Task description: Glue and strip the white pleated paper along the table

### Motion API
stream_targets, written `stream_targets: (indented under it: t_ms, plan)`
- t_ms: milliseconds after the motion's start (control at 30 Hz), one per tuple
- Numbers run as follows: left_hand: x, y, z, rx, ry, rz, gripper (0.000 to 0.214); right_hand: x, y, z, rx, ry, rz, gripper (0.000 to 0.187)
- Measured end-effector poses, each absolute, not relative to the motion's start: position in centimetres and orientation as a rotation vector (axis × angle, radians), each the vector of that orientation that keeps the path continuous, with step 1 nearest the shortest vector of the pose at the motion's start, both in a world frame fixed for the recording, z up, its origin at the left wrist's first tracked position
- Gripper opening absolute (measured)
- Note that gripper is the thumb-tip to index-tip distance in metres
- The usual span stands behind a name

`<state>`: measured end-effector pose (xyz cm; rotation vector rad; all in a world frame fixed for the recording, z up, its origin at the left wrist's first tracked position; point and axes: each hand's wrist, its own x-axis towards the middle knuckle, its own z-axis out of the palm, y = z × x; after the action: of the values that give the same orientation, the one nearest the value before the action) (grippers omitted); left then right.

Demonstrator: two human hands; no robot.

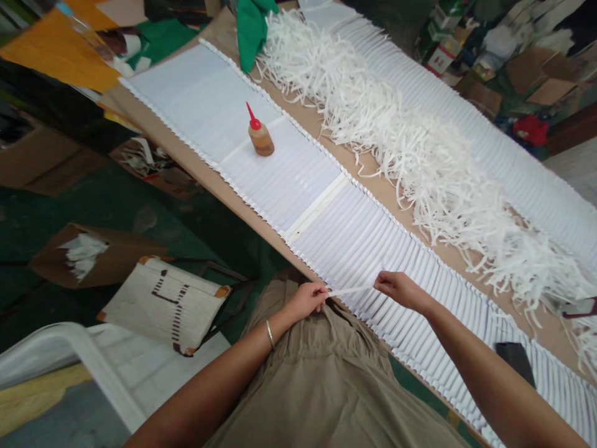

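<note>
A narrow white strip (351,290) is stretched between my two hands, over the near edge of the table. Its left end is pinched by my left hand (310,299), which has a bracelet at the wrist. My right hand (396,289) grips the other end, fingers closed. Beneath them lies a long row of overlapping white sheets (373,239) with rolled or folded edges. On that row, farther up to the left, stands a squeeze bottle (261,140) with a red nozzle and brown liquid. A white band (317,208) crosses the sheets between the bottle and my hands.
A long heap of loose white strips (401,137) runs along the table's middle, with a second row of sheets (448,99) behind. A dark flat object (515,362) lies near my right forearm. At left are a cushioned seat (163,305), a white chair (84,348) and cardboard boxes (46,155).
</note>
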<state>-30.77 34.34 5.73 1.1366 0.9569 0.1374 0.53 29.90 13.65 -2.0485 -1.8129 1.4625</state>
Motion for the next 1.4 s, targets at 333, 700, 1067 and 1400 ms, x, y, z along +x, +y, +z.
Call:
stream_targets:
  t_ms: [333,700,1067,1400]
  plan:
    - [-26.7,35.2,5.7,1.39,0.974,0.043,0.028,7.3,35.0,12.6,-2.097,-2.093,1.598,0.044]
    - [-22.2,37.3,8.5,1.701,0.929,0.144,0.023,8.7,33.5,14.7,-2.511,-2.473,0.808,0.026]
    - [-24.0,36.4,7.2,1.298,0.956,0.164,0.024,2.9,32.2,11.9,-2.023,-2.184,1.465,0.037]
    - [-23.2,36.0,7.9,1.321,0.862,0.233,0.03,0.6,32.7,14.8,-1.794,-2.347,1.04,0.042]
